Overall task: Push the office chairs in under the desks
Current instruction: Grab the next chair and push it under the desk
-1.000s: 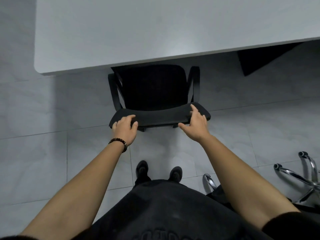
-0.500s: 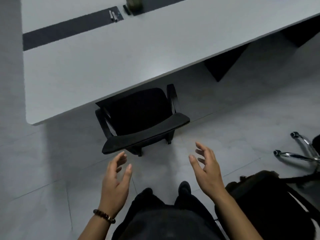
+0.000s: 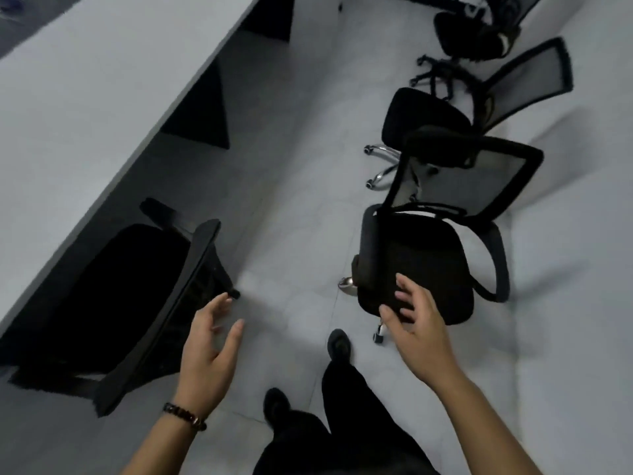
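Note:
A black office chair (image 3: 130, 296) sits tucked under the long white desk (image 3: 85, 108) at the left, only its backrest top sticking out. My left hand (image 3: 209, 351) hovers open just right of that backrest, touching nothing. A second black chair (image 3: 424, 265) with a mesh back stands free on the floor at the right. My right hand (image 3: 418, 334) is open in front of its seat's near edge; contact cannot be told.
Two more black mesh chairs (image 3: 445, 111) (image 3: 476, 32) stand further along the right side, away from the desk. Dark desk supports (image 3: 202, 114) show under the tabletop. Grey tiled floor (image 3: 301, 186) runs between desk and chairs. My feet (image 3: 308, 375) are below.
Both hands let go of the pushed-in chair's backrest and drew back. My view swung right, bringing the loose chairs into sight; my right hand now reaches over the nearest one.

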Demonstrator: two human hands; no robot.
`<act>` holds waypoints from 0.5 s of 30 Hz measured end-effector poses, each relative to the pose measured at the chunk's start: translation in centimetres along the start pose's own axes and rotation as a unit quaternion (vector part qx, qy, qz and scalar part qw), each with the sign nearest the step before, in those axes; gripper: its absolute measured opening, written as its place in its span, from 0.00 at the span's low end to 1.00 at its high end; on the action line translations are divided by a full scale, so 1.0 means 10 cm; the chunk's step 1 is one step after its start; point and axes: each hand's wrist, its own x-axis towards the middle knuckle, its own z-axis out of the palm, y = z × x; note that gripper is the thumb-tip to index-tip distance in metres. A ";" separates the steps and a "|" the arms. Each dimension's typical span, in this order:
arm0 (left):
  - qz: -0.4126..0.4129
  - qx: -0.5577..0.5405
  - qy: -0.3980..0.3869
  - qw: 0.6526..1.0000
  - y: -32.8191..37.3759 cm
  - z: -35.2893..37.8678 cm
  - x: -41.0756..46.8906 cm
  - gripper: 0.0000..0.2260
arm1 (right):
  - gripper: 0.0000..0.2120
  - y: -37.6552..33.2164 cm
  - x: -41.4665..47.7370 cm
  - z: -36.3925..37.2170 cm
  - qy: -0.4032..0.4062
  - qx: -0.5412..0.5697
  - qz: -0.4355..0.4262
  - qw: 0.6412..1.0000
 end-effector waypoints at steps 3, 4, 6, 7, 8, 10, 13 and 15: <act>0.029 -0.017 -0.052 0.998 0.30 0.39 -0.07 0.21 | 0.26 0.27 -0.37 -0.49 0.068 0.007 0.040 0.997; 0.041 -0.023 -0.066 0.997 0.43 0.54 -0.09 0.21 | 0.26 0.34 -0.46 -0.66 0.097 0.016 0.046 0.994; 0.069 -0.032 -0.090 0.993 0.71 0.86 -0.16 0.19 | 0.25 0.48 -0.60 -1.00 0.150 0.039 0.052 0.987; 0.083 -0.035 -0.100 0.991 0.85 1.03 -0.20 0.19 | 0.25 0.56 -0.65 -1.16 0.169 0.050 0.054 0.983; 0.099 -0.036 -0.109 0.989 0.98 1.21 -0.25 0.19 | 0.25 0.66 -0.70 -1.32 0.184 0.059 0.054 0.980; 0.131 -0.031 -0.123 0.983 1.20 1.57 -0.38 0.20 | 0.26 0.89 -0.79 -1.62 0.209 0.075 0.049 0.974; 0.145 -0.015 -0.140 0.979 1.44 2.16 -0.60 0.20 | 0.26 1.35 -0.93 -2.04 0.216 0.089 0.057 0.971; 0.136 -0.012 -0.135 0.981 1.55 2.56 -0.83 0.18 | 0.27 1.71 -1.04 -2.31 0.195 0.088 0.078 0.974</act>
